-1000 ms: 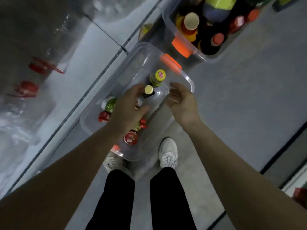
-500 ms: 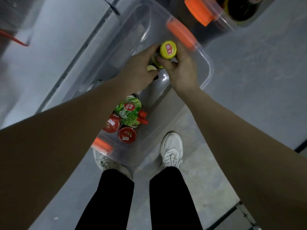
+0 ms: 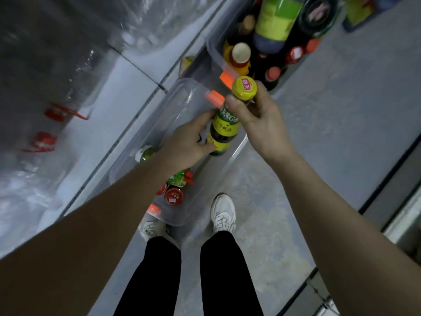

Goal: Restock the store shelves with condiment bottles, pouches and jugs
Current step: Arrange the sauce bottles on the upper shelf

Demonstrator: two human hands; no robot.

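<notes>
A dark sauce bottle (image 3: 224, 128) with a yellow cap and a green-yellow label hangs upright above the clear plastic bin (image 3: 182, 87) on the floor. My right hand (image 3: 262, 119) grips its neck just under the cap. My left hand (image 3: 184, 142) curls around its lower body from the left; something dark shows between those fingers, too hidden to tell. Down in the bin lie a green pouch (image 3: 178, 177), red-capped jars (image 3: 173, 196) and a green item with a white cap (image 3: 145, 153).
A second clear bin (image 3: 214, 49) with orange latches stands just beyond, packed with several bottles and a large jug. Clear jugs with red handles (image 3: 57, 112) fill the shelf on the left. My feet stand right behind the near bin; grey floor extends to the right.
Both hands reached into the bin and closed on the yellow-capped bottle. It has since risen out of the bin, its whole label now showing.
</notes>
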